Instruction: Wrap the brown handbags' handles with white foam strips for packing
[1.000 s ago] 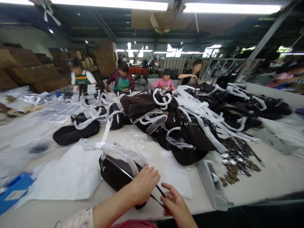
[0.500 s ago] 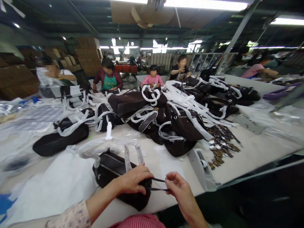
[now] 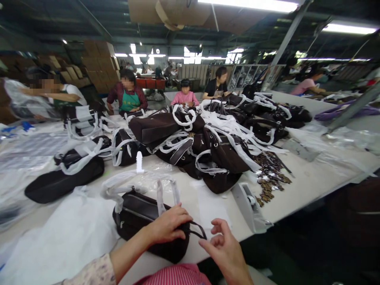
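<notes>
A dark brown handbag (image 3: 138, 215) lies at the near edge of the table, its handles (image 3: 162, 194) wrapped in white film. My left hand (image 3: 170, 223) grips the bag's right end from above, fingers over the top and thumb on the near side. From that end a thin dark strap loop (image 3: 199, 229) sticks out to the right. Just right of the loop is my right hand (image 3: 224, 245), its thumb and fingers apart and nothing held between them. The thumb tip is close to the loop's end; whether they touch I cannot tell.
Many dark bags with wrapped handles (image 3: 178, 152) are heaped mid-table. To the right lie a pile of small metal tags (image 3: 268, 184) and a grey tape dispenser (image 3: 245, 206). White sheeting (image 3: 62, 229) covers the near left. Several co-workers (image 3: 129, 95) sit opposite.
My right hand has let go of the strap loop, which was pulled taut and now curves freely. My left hand stays on the bag. The camera view has shifted slightly right.
</notes>
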{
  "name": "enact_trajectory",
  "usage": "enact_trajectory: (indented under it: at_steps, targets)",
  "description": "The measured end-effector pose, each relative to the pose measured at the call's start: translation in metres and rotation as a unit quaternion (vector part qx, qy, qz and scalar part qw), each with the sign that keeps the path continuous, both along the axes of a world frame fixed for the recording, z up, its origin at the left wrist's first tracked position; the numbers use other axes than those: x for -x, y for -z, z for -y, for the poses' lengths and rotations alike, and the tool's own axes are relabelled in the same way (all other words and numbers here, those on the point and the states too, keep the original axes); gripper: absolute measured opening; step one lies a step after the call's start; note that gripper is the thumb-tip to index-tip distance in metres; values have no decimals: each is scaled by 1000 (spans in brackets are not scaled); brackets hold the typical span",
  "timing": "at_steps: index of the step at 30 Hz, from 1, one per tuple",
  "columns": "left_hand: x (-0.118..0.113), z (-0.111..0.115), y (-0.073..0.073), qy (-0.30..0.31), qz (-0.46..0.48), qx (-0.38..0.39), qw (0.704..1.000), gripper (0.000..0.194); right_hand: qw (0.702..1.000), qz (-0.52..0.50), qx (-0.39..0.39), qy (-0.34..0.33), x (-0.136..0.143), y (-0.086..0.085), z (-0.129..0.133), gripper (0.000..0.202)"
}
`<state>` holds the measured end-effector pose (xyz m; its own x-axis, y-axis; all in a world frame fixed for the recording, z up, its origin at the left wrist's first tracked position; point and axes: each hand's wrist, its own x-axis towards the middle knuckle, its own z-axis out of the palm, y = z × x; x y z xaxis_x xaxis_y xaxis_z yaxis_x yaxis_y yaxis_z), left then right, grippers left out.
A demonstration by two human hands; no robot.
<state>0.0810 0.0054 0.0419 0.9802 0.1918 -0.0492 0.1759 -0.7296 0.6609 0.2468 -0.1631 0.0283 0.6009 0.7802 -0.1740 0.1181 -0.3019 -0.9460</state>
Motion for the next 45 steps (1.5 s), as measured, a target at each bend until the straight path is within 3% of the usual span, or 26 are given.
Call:
enact_trajectory:
  at_steps: [2,4,7,10,13,15,17,20,23,26,31,37,40,42,45]
  targets:
    - [0,0,1,3,5,0,1000,49,994,111,-19,6,1,-1,-2,22]
    - [1,-1,2,5,6,-2,1000,51,984,170,-43,0,0,0,-4,19]
    - [1,-1,3,3,9,-3,1000,53,987,157,-33,-3,-6,4,-6,19]
    - [2,-2,4,-2,21,0,1000,50,997,-63,-22,-47,-9,3,-6,34]
    - [1,-2,4,12,28,-5,1000,47,929,-356,-55,-86,-5,-4,-4,47]
    - [1,-1,4,20,29,-18,999,48,888,-451,-75,-53,-2,-7,-3,47]
    - [1,-1,4,20,30,-40,999,49,885,-457,-84,-15,-3,-6,-3,44]
    - [2,1,5,18,29,-73,997,45,934,-349,-67,-31,-11,3,-1,43]
    - [1,6,8,-3,27,-101,994,35,983,-168,-27,-70,-22,10,1,42]
    - [-2,16,13,-44,44,-125,990,24,991,19,-20,-130,-28,12,4,27]
    - [-6,31,26,-98,96,-157,978,16,928,255,-66,-261,-34,21,8,29]
    - [-8,39,30,-138,134,-166,967,18,777,530,-114,-320,-47,35,5,34]
    - [-10,43,30,-133,143,-186,963,17,721,593,-129,-335,-51,34,0,21]
    - [-11,46,31,-125,145,-193,962,15,706,601,-127,-351,-54,33,-4,14]
    - [-13,49,31,-125,131,-173,968,16,713,584,-120,-368,-58,33,-9,19]
